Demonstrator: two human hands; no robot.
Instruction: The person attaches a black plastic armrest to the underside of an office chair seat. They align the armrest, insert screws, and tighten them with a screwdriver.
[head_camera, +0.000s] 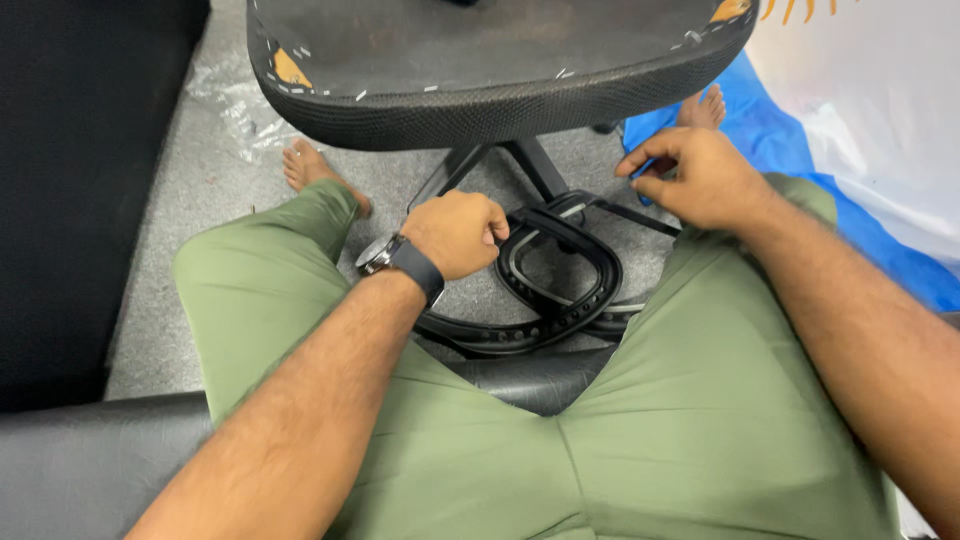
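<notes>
1. Head view: a black looped frame part (560, 290) is seen on the floor between the knees, its long axis running left to right, below the upturned chair seat (480, 70).
2. The left hand (458, 233) is clenched on its near rim and lies nearer.
3. The right hand (695, 175) is pinched on a small blue object (645, 168), beside the frame.

No labels, signs or screens are showing anywhere around the upturned chair seat (490, 70). The only wrapping in view is a crumpled sheet of clear plastic (232, 105), lying on the floor just beside that seat's left edge.
</notes>
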